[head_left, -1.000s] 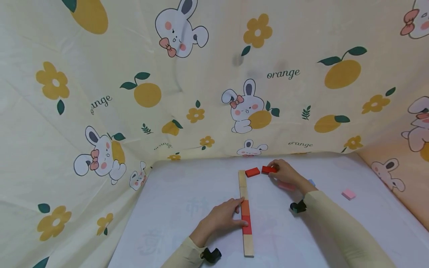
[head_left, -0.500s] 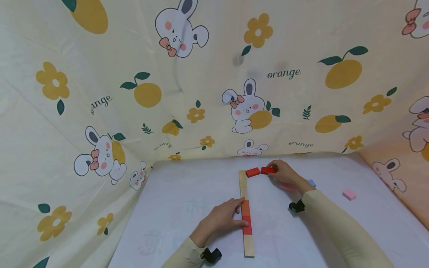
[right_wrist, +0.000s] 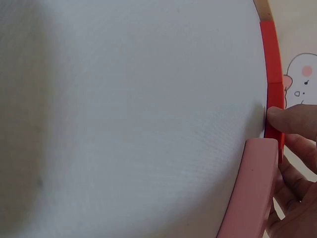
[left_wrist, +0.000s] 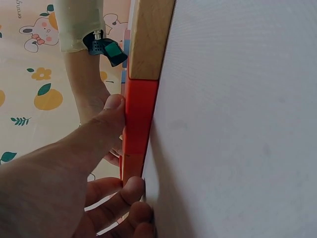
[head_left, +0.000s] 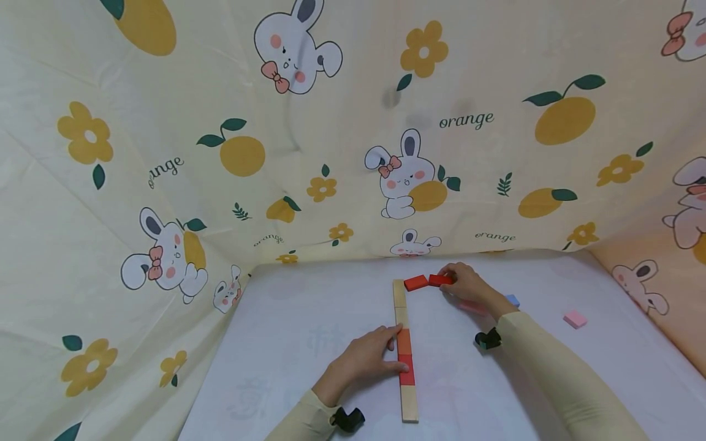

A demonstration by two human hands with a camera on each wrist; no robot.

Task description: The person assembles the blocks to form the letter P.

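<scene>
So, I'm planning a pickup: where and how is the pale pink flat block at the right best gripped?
Probably by two opposite side edges of the pale pink flat block, pinched from above: it lies flat on the white tabletop, so its low sides offer the grip, and no other block touches it. The right hand, pinching a red rectangular block, is nearer.

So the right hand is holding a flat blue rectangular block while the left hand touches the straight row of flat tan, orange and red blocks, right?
Not quite: the right hand holds a flat red rectangular block, not a blue one, as the right wrist view shows. The left hand does touch that straight row of blocks.
</scene>
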